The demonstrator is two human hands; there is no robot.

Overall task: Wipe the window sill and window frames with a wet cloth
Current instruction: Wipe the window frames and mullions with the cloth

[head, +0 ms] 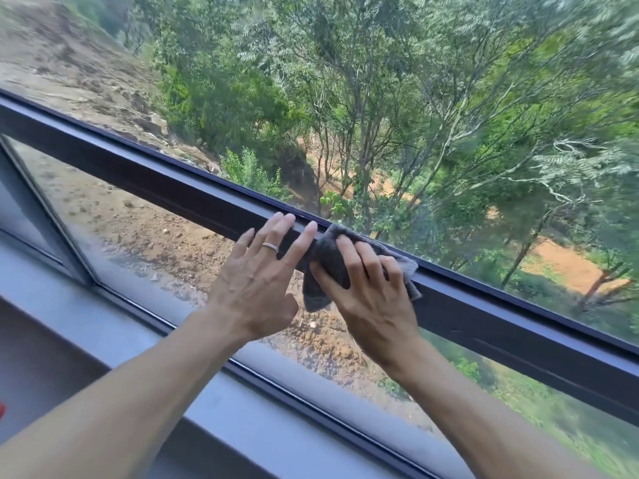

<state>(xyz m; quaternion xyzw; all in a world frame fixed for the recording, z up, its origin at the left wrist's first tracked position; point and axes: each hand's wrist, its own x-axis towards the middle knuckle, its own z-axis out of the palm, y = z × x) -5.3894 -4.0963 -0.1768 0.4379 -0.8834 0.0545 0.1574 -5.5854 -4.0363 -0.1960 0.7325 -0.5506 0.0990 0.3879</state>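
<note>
The person's right hand [366, 292] presses a dark grey cloth [332, 267] against the dark horizontal bar [173, 188] of the window frame. Its fingers curl over the top of the bunched cloth and the thumb lies along its lower left edge, so the grip is clamped on the cloth. The cloth sits on the bar's upper ledge and inner face, with one corner hanging down below the bar and another, paler corner sticking out to the right of the fingers.

The left hand [256, 281] rests just beside it on the same bar, fingers straight and spread, the fingertips lying on the bar's upper edge. Its index finger touches the left end of the cloth. A silver ring [270, 247] shows on one of its middle fingers. That grip is apart and holds nothing.

Both bare forearms reach up from the lower edge of the view. Below them runs the pale grey window sill [114, 326], slanting from the left edge down toward the bottom. Between sill and bar is a lower pane [138, 236], and above the bar an upper pane. Through the glass appear green trees [397, 98] and a bare brown earth slope [62, 60]. A small red thing shows at the far left edge, too little of it to tell what it is
</note>
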